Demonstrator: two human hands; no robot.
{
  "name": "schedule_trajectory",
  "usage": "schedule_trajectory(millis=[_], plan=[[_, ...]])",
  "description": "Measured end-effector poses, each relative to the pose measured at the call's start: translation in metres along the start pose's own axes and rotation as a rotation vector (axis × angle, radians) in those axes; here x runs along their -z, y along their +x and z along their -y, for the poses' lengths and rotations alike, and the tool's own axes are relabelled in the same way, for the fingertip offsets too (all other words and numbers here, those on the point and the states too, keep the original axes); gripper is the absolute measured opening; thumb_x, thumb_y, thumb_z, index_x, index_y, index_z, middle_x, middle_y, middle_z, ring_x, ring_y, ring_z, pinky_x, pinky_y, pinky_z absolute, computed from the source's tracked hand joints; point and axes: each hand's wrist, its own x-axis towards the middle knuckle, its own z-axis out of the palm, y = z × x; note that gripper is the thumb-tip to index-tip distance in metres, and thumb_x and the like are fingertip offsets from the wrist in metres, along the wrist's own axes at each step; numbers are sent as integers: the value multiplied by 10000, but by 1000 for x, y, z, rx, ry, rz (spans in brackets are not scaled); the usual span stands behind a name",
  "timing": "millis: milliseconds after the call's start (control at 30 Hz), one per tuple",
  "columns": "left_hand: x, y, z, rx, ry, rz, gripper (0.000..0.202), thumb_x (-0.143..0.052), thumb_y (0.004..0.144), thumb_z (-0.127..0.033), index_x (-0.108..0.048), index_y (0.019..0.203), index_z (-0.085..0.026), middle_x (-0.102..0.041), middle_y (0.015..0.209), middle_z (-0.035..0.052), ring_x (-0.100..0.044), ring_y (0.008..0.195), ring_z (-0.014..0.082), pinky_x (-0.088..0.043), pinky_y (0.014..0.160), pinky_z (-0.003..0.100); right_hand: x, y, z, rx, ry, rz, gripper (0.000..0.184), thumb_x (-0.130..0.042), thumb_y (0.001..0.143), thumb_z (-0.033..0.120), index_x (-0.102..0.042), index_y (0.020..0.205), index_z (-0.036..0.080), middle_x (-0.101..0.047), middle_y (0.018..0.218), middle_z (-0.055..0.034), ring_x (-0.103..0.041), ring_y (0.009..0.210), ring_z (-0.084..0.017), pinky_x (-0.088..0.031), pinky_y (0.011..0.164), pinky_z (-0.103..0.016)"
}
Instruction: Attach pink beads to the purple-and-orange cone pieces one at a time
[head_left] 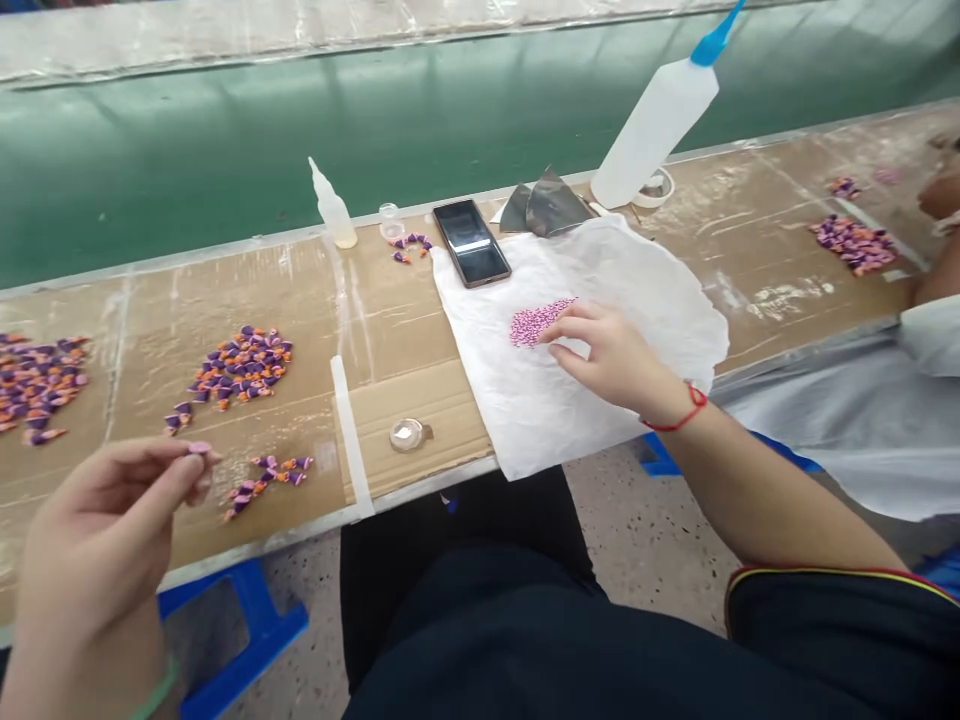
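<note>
My left hand (127, 520) pinches a small pink piece (199, 448) between thumb and forefinger, above the table's left side. Just right of it lies a loose group of small purple, orange and pink pieces (266, 480). Behind it is a larger heap of the same kind (244, 365). My right hand (611, 355), with a red cord on the wrist, reaches over a white sheet (637, 270). Its thumb and fingers are apart, the fingertips at the edge of a pile of tiny pink-and-white bits (534, 325). I see nothing held between them.
A smartphone (472, 243) rests on the sheet's far left corner. Behind stand a small dropper bottle (334, 210) and a large blue-tipped bottle (652, 130) beside a tape roll (656, 187). A small clear round dish (406, 434) lies on cardboard (442, 410). A co-worker's arm (941, 250) is at right.
</note>
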Motion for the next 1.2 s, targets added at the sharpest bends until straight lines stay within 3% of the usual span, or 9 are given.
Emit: schedule_trajectory(millis=[133,267,433,600,867,1200], plan=[[-8,-22,-2,83,-139,168,59,-808,787,-281,-763,753,-299,-713,672,-83,-562,605,136,-441,515,249,-19,8,-11,41,-61,54,139,-572,843,143,-689,819,215,-679,880,-82,-598,898,-260,-480,867,-456],[-26,-38,-4,-6,-214,366,192,-861,729,-379,-742,677,-238,-650,590,-17,-522,483,107,-457,435,208,-28,17,-10,45,-87,78,112,-609,830,159,-672,751,207,-672,833,-80,-551,842,-253,-449,860,-448],[-42,-59,7,-68,-211,479,169,-778,827,-343,-739,718,-220,-626,600,19,-565,531,131,-494,482,201,-29,24,-10,48,-109,108,111,-612,816,144,-656,728,194,-674,823,-89,-519,809,-245,-437,812,-422],[-49,-70,21,-37,-221,579,117,-735,868,-283,-732,768,-223,-651,673,32,-575,573,141,-471,495,210,-26,30,-10,85,-116,170,117,-600,828,148,-664,740,192,-680,829,-90,-502,808,-243,-425,789,-406],[-57,-73,23,-2,-243,595,152,-724,886,-311,-716,763,-223,-650,675,27,-593,621,142,-487,568,213,-21,32,-11,118,-149,243,131,-588,833,142,-672,744,188,-686,837,-92,-493,798,-234,-419,772,-386],[-68,-77,11,-26,-245,565,172,-728,872,-310,-754,738,-205,-670,625,48,-597,560,156,-477,519,234,-26,33,-10,175,-251,295,177,-527,881,161,-646,753,188,-661,844,-117,-480,819,-260,-391,752,-419]])
